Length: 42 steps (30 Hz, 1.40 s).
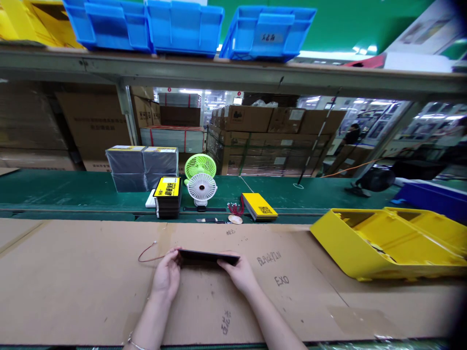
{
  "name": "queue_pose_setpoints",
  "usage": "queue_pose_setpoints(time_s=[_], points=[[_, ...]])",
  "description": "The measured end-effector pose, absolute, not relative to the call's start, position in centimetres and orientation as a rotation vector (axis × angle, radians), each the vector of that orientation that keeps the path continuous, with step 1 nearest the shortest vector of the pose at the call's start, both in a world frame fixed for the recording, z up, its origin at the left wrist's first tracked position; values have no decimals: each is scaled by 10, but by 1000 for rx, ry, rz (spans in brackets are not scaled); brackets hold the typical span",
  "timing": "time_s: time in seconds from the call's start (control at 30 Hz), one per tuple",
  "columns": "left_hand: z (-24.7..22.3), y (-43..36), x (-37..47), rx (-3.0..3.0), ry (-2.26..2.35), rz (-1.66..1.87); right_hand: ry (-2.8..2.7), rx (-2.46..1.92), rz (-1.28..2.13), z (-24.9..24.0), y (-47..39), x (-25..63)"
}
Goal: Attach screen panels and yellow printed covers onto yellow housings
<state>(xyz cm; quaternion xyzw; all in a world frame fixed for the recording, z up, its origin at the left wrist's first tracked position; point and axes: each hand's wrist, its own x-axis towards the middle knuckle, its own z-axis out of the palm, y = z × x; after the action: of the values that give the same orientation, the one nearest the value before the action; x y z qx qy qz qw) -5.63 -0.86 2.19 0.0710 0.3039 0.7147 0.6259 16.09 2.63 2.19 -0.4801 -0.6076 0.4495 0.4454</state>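
1. Holding a thin dark panel (208, 256) by its two ends, both hands sit low in the middle of the view, over the cardboard sheet (73, 282) that covers the desk.
2. At the panel's left end, the left hand (167, 276) has its fingers curled around the edge, pinching it.
3. At the other end, the right hand (239, 273) grips the same way, fingers closed on the edge.
4. From the panel's left end a thin reddish wire (146, 253) loops out and lies on the cardboard.
5. Handwritten marks show on the cardboard just right of the hands.
6. On the right, a yellow plastic tray (386, 248) rests tilted on the cardboard, well apart from the panel.
7. Behind the cardboard runs a green conveyor belt (54, 189) carrying a white desk fan (202, 189), a green fan (200, 166) behind it, a stack of dark items with a yellow label (168, 194), and a yellow booklet (260, 206).
8. Blue bins (186, 24) stand on the shelf above.
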Motion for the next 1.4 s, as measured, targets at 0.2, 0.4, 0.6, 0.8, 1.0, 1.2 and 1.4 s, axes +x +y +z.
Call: queue_pose_setpoints(time_s=[0.2,0.4,0.6,0.8,1.0,1.2,1.4], points=[[23,-9,-56,176,703,1639,-1504,-1205,1116,22,26,161],[24,-10,-55,187,714,1638,-1503,-1212,1118,24,27,161],[24,-9,-55,175,720,1646,-1497,-1207,1118,23,26,161],[21,-7,-55,141,725,1668,-1496,-1199,1117,23,27,160],[20,-7,-54,127,715,1675,-1505,-1188,1124,24,27,160],[20,-7,-54,116,700,1679,-1506,-1195,1122,26,25,160],[20,-7,-55,111,689,1677,-1503,-1206,1118,28,24,160]])
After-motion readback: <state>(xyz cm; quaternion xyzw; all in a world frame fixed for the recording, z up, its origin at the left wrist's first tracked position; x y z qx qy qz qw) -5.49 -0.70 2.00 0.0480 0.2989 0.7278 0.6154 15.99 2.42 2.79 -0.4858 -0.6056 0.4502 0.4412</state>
